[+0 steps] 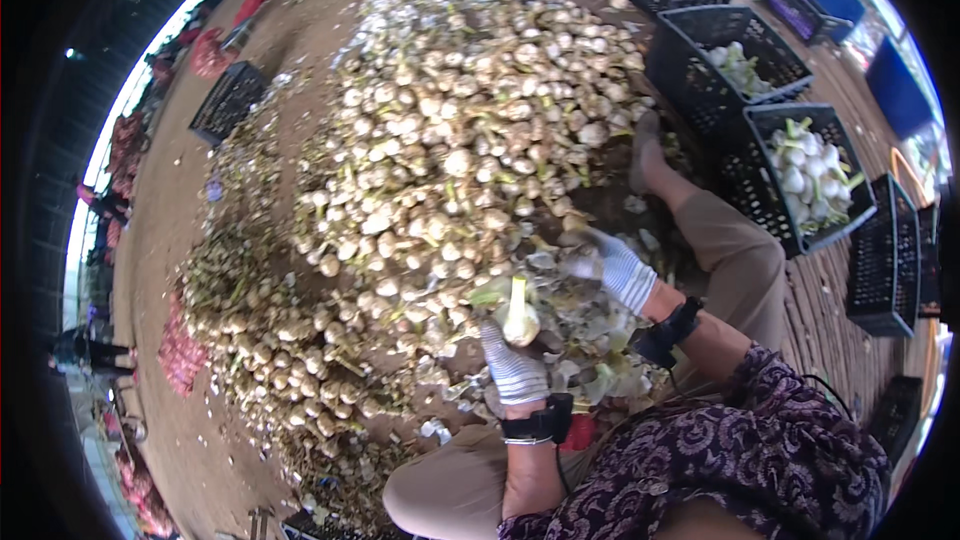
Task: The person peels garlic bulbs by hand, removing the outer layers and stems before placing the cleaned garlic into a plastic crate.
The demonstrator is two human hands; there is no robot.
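Our left hand (pixel 514 360) is gripping a garlic bulb (pixel 519 326), left of loose skins (pixel 592 325); ideally we are steadying it low, stem (pixel 518 294) clear; whether our right hand (pixel 616 266) is gripping anything, we cannot tell.

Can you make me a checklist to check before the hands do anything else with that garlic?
1. Left hand has the garlic bulb: ok, it is held there with its pale green stem pointing up.
2. Right hand has nothing in it: cannot tell, its fingers are blurry.
3. Striped gloves are on both hands: ok.
4. All the loose skin is off the bulb: cannot tell, a green leaf shows right beside it.
5. No peel scraps on the ground by the hands: not ok, lots lie there.
6. More bulbs within sight: ok, a big pile lies in front.
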